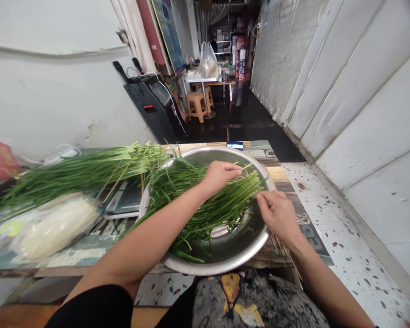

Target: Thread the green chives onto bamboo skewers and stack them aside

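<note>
Pointing pale ends (253, 183) rightward, green stalks (227, 200) stretch crosswise, left hand (222, 175) and right hand (276, 212) pinching them.

place: small eatery or shop, likely
steel basin (218, 269): bulk greens (176, 182), under left hand (220, 176)
white table (195, 79): stools (196, 105) beside it, well beyond left hand
shelves (222, 53): stacked boxes (239, 59) alongside, farther off
terrazzo floor (323, 200): right of right hand (279, 215)

There are two hands (222, 176) (279, 215), one basin (222, 269), one phone (234, 145).
</note>
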Demonstrator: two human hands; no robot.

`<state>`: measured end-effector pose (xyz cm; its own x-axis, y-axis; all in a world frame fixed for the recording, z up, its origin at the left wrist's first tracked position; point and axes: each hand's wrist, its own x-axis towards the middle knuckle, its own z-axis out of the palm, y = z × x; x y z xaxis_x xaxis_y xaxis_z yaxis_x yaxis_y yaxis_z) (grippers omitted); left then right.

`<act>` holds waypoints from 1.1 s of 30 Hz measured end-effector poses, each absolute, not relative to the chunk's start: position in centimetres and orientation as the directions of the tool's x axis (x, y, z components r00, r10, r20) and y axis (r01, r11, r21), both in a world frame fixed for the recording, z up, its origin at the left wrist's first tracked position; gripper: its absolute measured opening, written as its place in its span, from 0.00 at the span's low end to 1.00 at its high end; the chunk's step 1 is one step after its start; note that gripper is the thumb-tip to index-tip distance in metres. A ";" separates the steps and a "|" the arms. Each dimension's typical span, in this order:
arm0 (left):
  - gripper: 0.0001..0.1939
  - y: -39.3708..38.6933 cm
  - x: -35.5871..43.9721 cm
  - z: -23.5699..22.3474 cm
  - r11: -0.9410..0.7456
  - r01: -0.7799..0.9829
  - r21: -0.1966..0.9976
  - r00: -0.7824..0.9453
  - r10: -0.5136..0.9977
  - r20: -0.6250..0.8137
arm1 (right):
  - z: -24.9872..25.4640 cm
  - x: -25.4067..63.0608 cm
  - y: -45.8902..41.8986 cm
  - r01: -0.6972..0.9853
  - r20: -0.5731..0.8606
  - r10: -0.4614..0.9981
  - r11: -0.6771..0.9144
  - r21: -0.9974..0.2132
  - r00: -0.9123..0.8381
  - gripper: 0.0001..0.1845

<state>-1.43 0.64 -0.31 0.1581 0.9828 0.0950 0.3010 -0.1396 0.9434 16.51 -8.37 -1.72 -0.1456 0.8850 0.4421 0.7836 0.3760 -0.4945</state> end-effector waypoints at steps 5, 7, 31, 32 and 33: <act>0.10 0.6 -1.4 -0.7 -0.259 0.392 0.883 0.201 0.960 0.193 | -1.7 16.5 -8.3 0.787 0.440 0.886 0.374 -0.490 -0.148 0.16; 0.09 0.6 -1.5 -0.5 -0.314 0.432 0.845 0.268 0.940 0.212 | -1.7 16.5 -8.3 0.786 0.443 0.885 0.373 -0.492 -0.143 0.16; 0.12 4.9 -3.5 -4.3 -0.439 0.853 0.282 0.400 0.897 0.189 | -2.1 16.7 -8.4 0.784 0.466 0.867 0.411 -0.465 -0.178 0.16; 0.12 4.7 -3.5 -4.0 -0.457 0.844 0.281 0.409 0.887 0.216 | -2.1 16.7 -8.4 0.783 0.466 0.867 0.410 -0.468 -0.176 0.16; 0.12 4.5 -3.5 -3.7 -0.471 0.834 0.286 0.412 0.878 0.245 | -2.0 16.6 -8.4 0.781 0.467 0.867 0.410 -0.472 -0.173 0.16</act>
